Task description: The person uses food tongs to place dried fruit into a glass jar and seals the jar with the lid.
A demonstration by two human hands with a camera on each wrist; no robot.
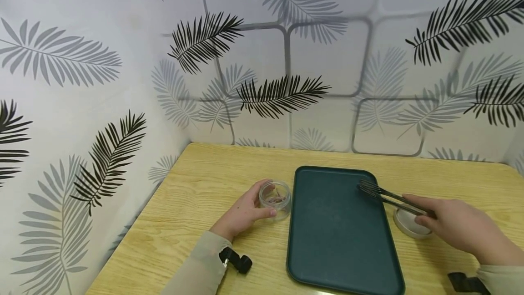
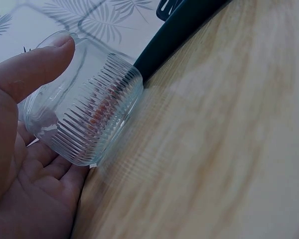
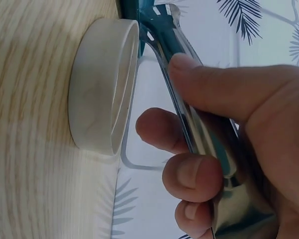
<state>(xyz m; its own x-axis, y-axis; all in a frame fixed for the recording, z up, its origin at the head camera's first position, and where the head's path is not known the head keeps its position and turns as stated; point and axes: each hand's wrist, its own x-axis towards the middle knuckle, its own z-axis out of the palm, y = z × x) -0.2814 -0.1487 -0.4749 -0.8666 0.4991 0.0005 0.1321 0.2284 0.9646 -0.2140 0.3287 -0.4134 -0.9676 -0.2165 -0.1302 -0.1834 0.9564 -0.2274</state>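
Note:
My left hand [image 1: 247, 211] grips a small clear glass jar [image 1: 282, 215] on the table, just left of the tray. Fingers wrap its far side and the thumb [image 2: 55, 55] lies along the near side. Through the ribbed glass, small reddish-brown pieces [image 2: 103, 110] show at the bottom of the jar. My right hand [image 1: 458, 224] holds metal tongs [image 3: 189, 117] by the arms, thumb on one side and curled fingers on the other. The slotted tong heads [image 1: 370, 188] hover over the upper right edge of the dark green tray [image 1: 340, 236], with nothing visible between them.
A round, pale lid-like piece [image 3: 97, 87] lies on the wooden table [image 1: 221, 172] right of the tray, partly under the right hand in the head view. Behind the table stands a wall [image 1: 327, 67] covered in leaf-patterned sheeting.

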